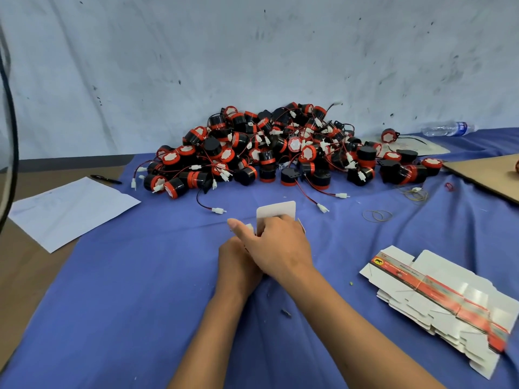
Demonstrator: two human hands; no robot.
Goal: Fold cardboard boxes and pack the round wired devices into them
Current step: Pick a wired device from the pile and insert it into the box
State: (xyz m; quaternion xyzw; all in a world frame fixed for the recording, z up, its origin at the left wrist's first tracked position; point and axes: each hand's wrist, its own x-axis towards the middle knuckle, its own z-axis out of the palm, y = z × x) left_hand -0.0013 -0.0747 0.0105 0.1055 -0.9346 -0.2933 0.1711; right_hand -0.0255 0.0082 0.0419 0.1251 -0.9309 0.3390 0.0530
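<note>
Gripping a small white cardboard box (pixel 276 213) at the middle of the blue-covered bench (pixel 140 290), the right hand (pixel 276 248) curls over its top, flap standing up behind the fingers. Tucked beneath, the left hand (pixel 237 265) seems to hold the box too, though it is mostly hidden. Beyond lies the pile of round wired devices (pixel 280 148); flat box blanks (pixel 438 301) lie to the right.

Small packing workshop. Evidence: bulk heap of identical black-and-red wired devices (pixel 278 150) on blue cloth-covered table (pixel 112 304); stack of flat printed cartons (pixel 441 301); loose rubber bands (pixel 377 215); paper sheet (pixel 70 211), pen (pixel 106 179); stained bare wall (pixel 252 57).
</note>
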